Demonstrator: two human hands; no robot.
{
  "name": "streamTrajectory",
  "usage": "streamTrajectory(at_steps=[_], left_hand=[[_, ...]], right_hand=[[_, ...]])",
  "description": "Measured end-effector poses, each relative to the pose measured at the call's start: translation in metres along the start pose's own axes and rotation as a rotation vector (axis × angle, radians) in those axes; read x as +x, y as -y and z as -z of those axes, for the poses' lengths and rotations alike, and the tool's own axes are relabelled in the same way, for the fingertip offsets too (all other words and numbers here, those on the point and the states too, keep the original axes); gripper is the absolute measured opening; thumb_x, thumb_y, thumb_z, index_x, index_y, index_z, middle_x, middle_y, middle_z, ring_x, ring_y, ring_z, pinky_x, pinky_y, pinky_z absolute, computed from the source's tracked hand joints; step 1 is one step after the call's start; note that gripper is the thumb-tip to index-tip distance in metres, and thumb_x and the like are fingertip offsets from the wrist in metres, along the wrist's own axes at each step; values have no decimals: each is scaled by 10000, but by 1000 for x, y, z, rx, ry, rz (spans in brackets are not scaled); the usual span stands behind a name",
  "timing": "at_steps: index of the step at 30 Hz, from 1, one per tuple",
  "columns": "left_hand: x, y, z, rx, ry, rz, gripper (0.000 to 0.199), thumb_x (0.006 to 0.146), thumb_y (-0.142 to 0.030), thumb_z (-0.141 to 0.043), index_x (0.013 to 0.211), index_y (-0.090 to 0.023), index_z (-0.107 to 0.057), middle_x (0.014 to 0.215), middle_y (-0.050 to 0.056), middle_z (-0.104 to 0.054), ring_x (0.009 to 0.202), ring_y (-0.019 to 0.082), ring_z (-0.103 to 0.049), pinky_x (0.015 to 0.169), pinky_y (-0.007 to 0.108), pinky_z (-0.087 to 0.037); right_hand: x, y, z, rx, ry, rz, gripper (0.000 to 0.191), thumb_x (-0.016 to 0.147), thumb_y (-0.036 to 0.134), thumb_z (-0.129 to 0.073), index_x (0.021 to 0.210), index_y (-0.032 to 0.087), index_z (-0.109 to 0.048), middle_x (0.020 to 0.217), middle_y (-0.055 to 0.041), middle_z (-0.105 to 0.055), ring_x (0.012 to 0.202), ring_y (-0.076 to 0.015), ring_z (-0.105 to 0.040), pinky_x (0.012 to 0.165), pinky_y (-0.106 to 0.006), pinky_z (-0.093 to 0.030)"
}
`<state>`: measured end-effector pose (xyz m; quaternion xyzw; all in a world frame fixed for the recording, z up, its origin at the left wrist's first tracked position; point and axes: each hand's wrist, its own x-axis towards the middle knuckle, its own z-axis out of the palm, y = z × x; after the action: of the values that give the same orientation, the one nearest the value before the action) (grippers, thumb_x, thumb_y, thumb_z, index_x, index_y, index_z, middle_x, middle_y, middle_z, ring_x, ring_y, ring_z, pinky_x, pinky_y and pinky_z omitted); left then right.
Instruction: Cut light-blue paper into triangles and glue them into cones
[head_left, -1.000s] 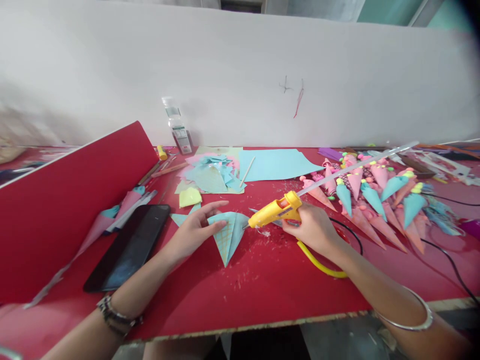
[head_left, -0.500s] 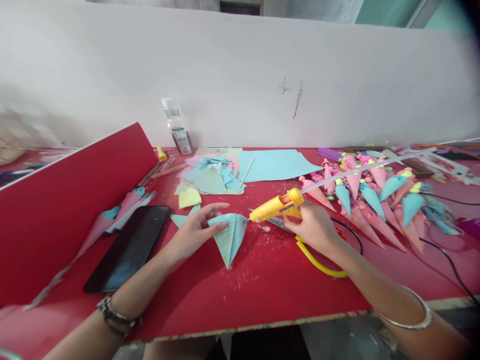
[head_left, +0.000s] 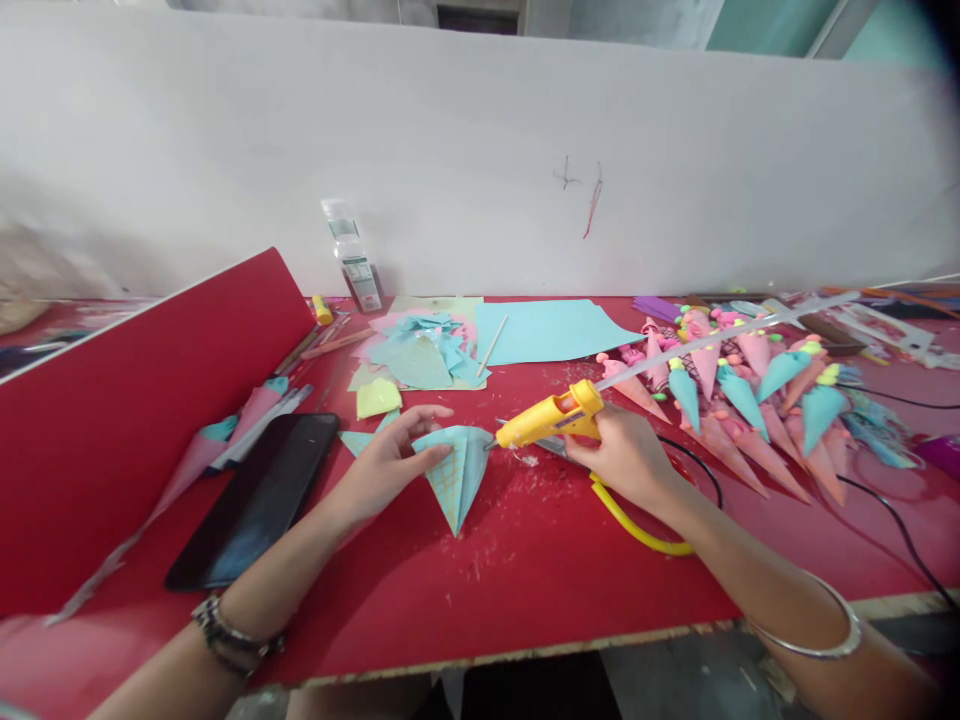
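My left hand [head_left: 397, 455] pinches the left side of a light blue folded paper piece [head_left: 459, 480], which has a faint grid pattern and points down toward me. In my right hand [head_left: 626, 450] is a yellow hot glue gun [head_left: 551, 415], with a long clear glue stick [head_left: 720, 340] jutting from its back. The gun's nozzle meets the right upper edge of the paper. Beneath the glue gun lie scissors with a yellow handle [head_left: 637, 530], partly hidden by my right hand.
A black phone [head_left: 255, 500] lies left of my forearm, beside a red upright panel [head_left: 150, 420]. Blue paper scraps [head_left: 420, 350], a blue sheet [head_left: 555, 330] and a bottle [head_left: 360, 275] are at the back. Finished pink and blue cones [head_left: 742, 390] pile up right, near a black cord [head_left: 892, 520].
Almost nothing differs. The glue gun and its nozzle have shifted very slightly left along with the whole view; both hands keep their holds.
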<state>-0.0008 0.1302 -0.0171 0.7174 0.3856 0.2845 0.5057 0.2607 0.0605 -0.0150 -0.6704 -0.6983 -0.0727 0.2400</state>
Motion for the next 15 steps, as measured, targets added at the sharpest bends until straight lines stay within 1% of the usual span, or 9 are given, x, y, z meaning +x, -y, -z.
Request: streamTrajectory(at_steps=[4,7,9,12,14,15], left_hand=[[0,0,1,2,-6,0,350,764,-385,-564,1055,-212,-478,875,2,-499,794,140,-498,680,258,-430],[0,-1,1,3,-49,8,352,755,-384,-565,1048,-207,-482,881,4,-503,787,141,-490,675,253,-416],[1,-2,0,4,-83,12,351,751,-381,-563,1043,-204,-483,878,5,-507,779,141,-487,671,250,-408],[1,-5,0,-1,-109,19,341,741,-372,-571,1023,-199,-488,888,11,-521,791,146,-491,685,253,-401],[1,-7,-1,-29,-108,24,304,733,-367,-581,967,-191,-500,876,12,-528,787,145,-495,688,250,-398],[1,-7,-1,-44,-112,24,279,726,-363,-589,925,-186,-506,861,9,-528,778,141,-494,686,245,-396]], right_hand=[[1,-2,-2,-5,-66,-44,212,716,304,-537,855,153,-592,574,-26,-603,492,-170,-565,437,-240,-361],[5,-9,-1,16,-121,-76,294,734,387,-536,880,138,-590,619,-50,-610,547,-191,-581,482,-258,-396],[9,-19,0,24,-132,-102,350,729,434,-547,908,135,-583,667,-66,-618,608,-216,-593,530,-278,-422],[15,-40,-4,33,-127,-137,393,757,421,-520,1024,133,-541,819,-103,-631,765,-259,-603,625,-313,-451],[18,-54,-10,63,-89,-118,383,798,343,-463,1113,126,-488,972,-133,-609,913,-269,-576,723,-332,-451],[20,-60,-13,71,-51,-94,386,806,305,-442,1143,119,-463,1038,-145,-586,979,-271,-550,773,-342,-441]])
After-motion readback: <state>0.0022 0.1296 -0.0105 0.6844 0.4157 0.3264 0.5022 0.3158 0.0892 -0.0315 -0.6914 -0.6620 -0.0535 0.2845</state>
